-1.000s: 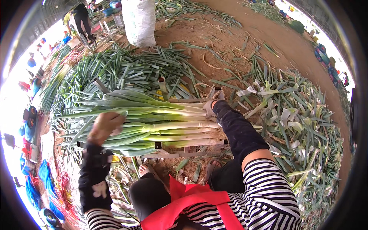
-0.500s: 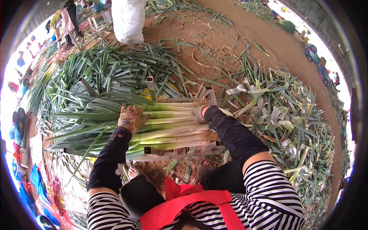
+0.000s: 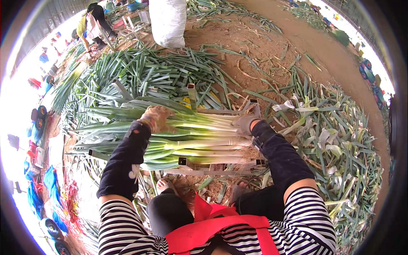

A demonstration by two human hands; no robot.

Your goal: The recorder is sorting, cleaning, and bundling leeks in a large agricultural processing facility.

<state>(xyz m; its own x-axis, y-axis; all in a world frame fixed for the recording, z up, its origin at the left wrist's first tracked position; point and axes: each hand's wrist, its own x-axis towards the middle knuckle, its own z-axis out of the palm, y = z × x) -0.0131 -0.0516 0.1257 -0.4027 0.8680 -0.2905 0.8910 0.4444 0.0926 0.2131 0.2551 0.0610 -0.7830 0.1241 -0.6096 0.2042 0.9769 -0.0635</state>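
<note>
A row of long green onions [image 3: 199, 143] lies crosswise in front of me on a low metal frame [image 3: 212, 172], leaves to the left, white stalks and roots to the right. My left hand [image 3: 156, 119], in a soiled glove, is closed over the green part on the far side of the row; motion blurs its fingers. Around the white ends near the roots, my right hand [image 3: 244, 124], in a greyish glove, is closed on the stalks. The undersides of both hands are hidden.
Behind the frame lies a large heap of green onions [image 3: 148, 72]. Stripped leaves [image 3: 331, 140] are piled at right. A white sack [image 3: 168, 23] stands at the back. At the far left a person [image 3: 91, 27] bends down. Square metal posts [image 3: 191, 95] rise from the frame.
The view has shifted, so the scene sits farther right. My left hand has turned, its fingers now pointing right across the far onions. My right hand stays at the root end.
</note>
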